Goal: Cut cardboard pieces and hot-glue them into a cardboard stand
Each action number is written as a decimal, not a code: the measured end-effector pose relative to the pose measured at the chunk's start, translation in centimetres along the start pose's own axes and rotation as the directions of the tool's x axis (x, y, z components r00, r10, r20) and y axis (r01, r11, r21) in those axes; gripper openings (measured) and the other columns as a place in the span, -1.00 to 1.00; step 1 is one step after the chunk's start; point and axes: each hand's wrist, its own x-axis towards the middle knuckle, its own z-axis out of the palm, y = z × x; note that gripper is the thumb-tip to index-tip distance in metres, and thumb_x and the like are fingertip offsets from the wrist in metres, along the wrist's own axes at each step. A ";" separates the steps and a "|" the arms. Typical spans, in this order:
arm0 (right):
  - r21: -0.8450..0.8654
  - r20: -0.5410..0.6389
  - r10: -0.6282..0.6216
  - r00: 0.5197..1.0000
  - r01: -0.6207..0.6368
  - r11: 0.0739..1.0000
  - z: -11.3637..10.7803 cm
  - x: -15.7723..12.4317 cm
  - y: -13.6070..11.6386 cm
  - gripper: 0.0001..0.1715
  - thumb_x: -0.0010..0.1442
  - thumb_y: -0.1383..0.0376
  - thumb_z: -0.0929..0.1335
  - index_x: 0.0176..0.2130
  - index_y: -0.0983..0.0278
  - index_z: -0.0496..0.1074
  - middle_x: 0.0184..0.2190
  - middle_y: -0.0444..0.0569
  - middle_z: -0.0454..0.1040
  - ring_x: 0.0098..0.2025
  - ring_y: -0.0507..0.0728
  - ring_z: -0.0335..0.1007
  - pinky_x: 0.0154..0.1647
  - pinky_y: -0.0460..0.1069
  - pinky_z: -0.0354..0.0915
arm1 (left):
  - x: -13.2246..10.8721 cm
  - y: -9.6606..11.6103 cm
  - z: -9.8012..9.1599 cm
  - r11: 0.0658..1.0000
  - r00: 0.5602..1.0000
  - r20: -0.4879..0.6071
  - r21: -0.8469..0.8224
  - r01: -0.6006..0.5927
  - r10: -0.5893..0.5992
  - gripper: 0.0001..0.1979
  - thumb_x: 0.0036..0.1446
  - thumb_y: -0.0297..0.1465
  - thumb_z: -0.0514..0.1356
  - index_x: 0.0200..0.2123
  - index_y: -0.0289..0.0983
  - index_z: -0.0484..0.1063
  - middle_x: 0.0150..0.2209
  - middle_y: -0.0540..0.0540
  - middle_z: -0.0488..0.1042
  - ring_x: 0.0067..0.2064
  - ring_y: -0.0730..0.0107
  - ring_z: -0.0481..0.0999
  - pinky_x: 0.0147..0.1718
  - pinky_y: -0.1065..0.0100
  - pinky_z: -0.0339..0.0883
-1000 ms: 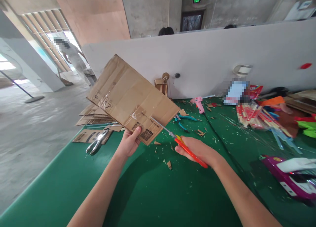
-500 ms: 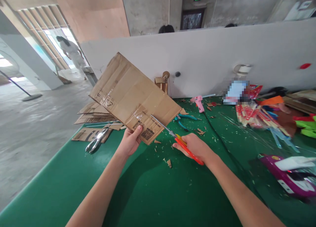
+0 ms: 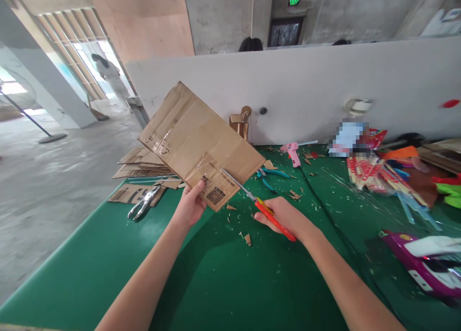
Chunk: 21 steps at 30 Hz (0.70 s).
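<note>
A flat piece of brown cardboard [image 3: 205,141] is held tilted above the green worktop [image 3: 223,283], its lower corner pinched by the left hand [image 3: 191,205], thumb on the printed face, while the right hand [image 3: 286,216] grips red-handled scissors [image 3: 276,220], one blade showing across that face. Beneath and around them lie small cardboard scraps [image 3: 248,240], with teal-handled pliers [image 3: 280,173] just beyond the scissors and a silver plier-like tool [image 3: 144,204] to the left. Farther out are stacked cardboard [image 3: 139,164], a pink glue gun [image 3: 293,156] and a white partition [image 3: 306,81].
</note>
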 end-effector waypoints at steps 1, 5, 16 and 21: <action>0.015 0.014 -0.002 1.000 0.001 1.000 -0.1 -0.1 -0.1 -0.40 0.13 -0.17 0.24 -0.57 0.23 0.07 -0.67 -0.20 0.14 -0.64 -0.03 0.02 -0.60 -0.09 -0.10 | 0.0 0.1 0.1 1.000 1.000 -0.014 -0.011 -0.012 0.012 -0.63 -0.17 -0.35 0.43 -0.24 -0.26 0.47 -0.31 0.00 0.59 -0.28 0.36 0.59 -0.17 0.31 0.50; 0.084 0.087 -0.011 0.996 0.003 0.996 -0.5 -0.5 -0.3 -0.45 0.19 -0.17 0.18 -0.49 0.23 0.11 -0.59 -0.19 0.19 -0.59 -0.02 0.06 -0.56 -0.10 0.01 | 0.1 0.1 0.2 1.000 0.999 -0.039 -0.018 -0.022 0.021 -0.63 -0.17 -0.35 0.43 -0.24 -0.27 0.47 -0.29 -0.01 0.60 -0.28 0.35 0.59 -0.17 0.28 0.50; 0.168 0.132 -0.179 0.975 0.156 0.973 -0.9 -0.6 -0.7 -0.52 0.25 -0.12 0.13 -0.31 0.23 0.16 -0.34 -0.06 0.30 -0.38 0.08 0.24 -0.32 0.01 0.26 | 0.1 -0.4 0.3 0.999 0.999 -0.049 -0.030 0.013 -0.014 -0.72 -0.07 -0.32 0.38 -0.26 -0.26 0.47 -0.31 -0.04 0.60 -0.32 0.33 0.60 -0.16 0.24 0.50; 0.183 0.120 -0.157 0.980 0.133 0.974 -0.9 -0.6 -0.9 -0.50 0.24 -0.13 0.14 -0.32 0.24 0.17 -0.40 -0.09 0.29 -0.42 0.06 0.22 -0.37 -0.01 0.22 | -0.2 -0.2 0.4 0.999 1.000 0.025 0.052 0.015 -0.017 -0.60 -0.25 -0.28 0.46 -0.29 -0.25 0.49 -0.33 -0.04 0.60 -0.31 0.28 0.60 -0.18 0.21 0.50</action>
